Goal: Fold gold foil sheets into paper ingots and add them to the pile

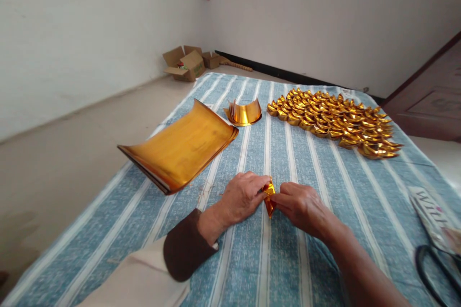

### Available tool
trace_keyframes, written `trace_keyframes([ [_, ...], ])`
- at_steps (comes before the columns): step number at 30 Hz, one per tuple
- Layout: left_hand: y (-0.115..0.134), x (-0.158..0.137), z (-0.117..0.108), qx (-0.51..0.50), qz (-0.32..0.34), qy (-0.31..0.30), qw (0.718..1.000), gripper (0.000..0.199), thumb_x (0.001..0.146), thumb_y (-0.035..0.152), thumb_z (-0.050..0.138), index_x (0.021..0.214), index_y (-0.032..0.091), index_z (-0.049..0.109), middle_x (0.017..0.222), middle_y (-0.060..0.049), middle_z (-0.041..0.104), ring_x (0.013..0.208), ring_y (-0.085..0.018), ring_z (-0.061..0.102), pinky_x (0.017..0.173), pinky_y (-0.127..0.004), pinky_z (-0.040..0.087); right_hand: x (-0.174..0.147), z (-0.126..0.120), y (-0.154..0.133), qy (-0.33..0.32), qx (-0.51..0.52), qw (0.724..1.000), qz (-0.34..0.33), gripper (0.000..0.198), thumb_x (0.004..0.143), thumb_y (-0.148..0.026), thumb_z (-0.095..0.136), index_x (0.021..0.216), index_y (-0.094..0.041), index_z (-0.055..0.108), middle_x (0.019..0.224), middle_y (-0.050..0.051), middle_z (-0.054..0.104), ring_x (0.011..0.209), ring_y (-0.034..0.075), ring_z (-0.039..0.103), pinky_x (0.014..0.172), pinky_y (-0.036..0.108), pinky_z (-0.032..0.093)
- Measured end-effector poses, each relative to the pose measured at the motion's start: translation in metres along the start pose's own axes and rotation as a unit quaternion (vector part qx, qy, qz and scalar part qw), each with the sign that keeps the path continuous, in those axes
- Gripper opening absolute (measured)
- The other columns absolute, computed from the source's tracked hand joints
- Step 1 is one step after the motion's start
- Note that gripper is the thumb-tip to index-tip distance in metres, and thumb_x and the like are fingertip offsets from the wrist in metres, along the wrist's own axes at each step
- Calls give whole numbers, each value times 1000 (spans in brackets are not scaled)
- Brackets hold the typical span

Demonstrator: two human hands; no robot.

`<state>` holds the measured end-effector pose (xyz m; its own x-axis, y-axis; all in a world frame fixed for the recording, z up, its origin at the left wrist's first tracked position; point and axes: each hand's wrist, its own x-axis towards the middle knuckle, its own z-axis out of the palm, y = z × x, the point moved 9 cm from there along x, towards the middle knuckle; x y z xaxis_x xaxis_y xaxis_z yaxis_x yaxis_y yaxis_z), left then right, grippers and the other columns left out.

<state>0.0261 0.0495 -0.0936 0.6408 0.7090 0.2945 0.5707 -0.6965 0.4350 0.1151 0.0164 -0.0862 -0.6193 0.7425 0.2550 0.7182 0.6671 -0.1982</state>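
Observation:
Between my hands is a small piece of folded gold foil paper [270,201], held just above or on the striped cloth. My left hand [243,199] grips its left side with thumb and fingers closed. From the right, my right hand [302,204] pinches the same piece near its middle. Fingers cover part of the folds. Ahead and to the left lies a stack of large gold foil sheets [183,144], curling at its edges. Behind it stands a smaller curled stack of gold foil paper [247,112]. Many folded gold paper ingots [324,115] sit in close rows at the far right.
A blue cloth with white stripes [252,153] covers the table. Black-handled scissors [432,268] lie at the right edge beside a printed packet [434,216]. Open cardboard boxes [187,64] stand on the floor beyond the table, near the walls.

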Motion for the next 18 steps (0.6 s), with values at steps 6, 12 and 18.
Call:
trace_keyframes([
  [6,-3,0,0,-36,-12,-6,999,30,88,37,61,113,20,56,97,-2,71,87,-20,63,77,-35,48,-2,5,10,-15,69,997,33,27,97,-27,45,81,-23,67,68,-2,52,58,10,48,52,24,27],
  [12,-6,0,1,-65,-19,-4,998,31,87,34,63,114,21,56,100,-3,71,89,-21,64,81,-36,49,1,12,21,-34,149,984,88,19,93,-28,54,82,-23,69,70,-3,53,61,9,53,57,22,34],
  [18,-8,2,-1,-94,-20,-5,995,27,86,31,63,111,22,55,101,-2,70,91,-20,65,82,-35,50,7,13,24,-25,177,978,107,25,92,-25,54,70,-20,66,66,-2,57,60,9,55,57,22,35],
])
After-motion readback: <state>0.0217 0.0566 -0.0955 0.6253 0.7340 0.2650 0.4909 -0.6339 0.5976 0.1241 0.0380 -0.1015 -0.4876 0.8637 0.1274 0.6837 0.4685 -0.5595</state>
